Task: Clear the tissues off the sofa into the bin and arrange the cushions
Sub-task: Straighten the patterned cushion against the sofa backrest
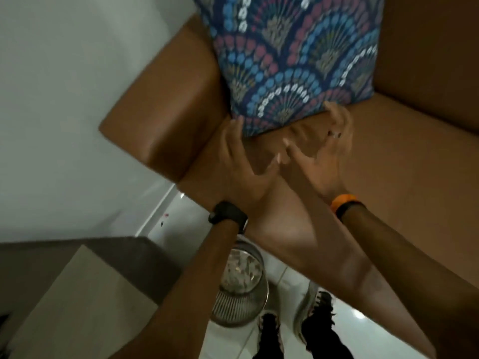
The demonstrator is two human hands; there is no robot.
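Observation:
A blue patterned cushion (293,55) stands upright in the corner of the brown sofa (404,161), leaning against the backrest beside the armrest (160,120). My left hand (241,164) is spread open just below the cushion's lower left corner, fingertips touching its edge. My right hand (321,154) is spread open at the cushion's lower right edge, fingertips brushing it. Neither hand grips anything. A metal mesh bin (241,283) with scraps inside stands on the floor under my left forearm. No tissues show on the visible seat.
A white wall (64,99) runs along the sofa's left. A grey-beige cabinet or table corner (85,288) sits at lower left next to the bin. My feet in dark shoes (313,322) stand on the white tiled floor.

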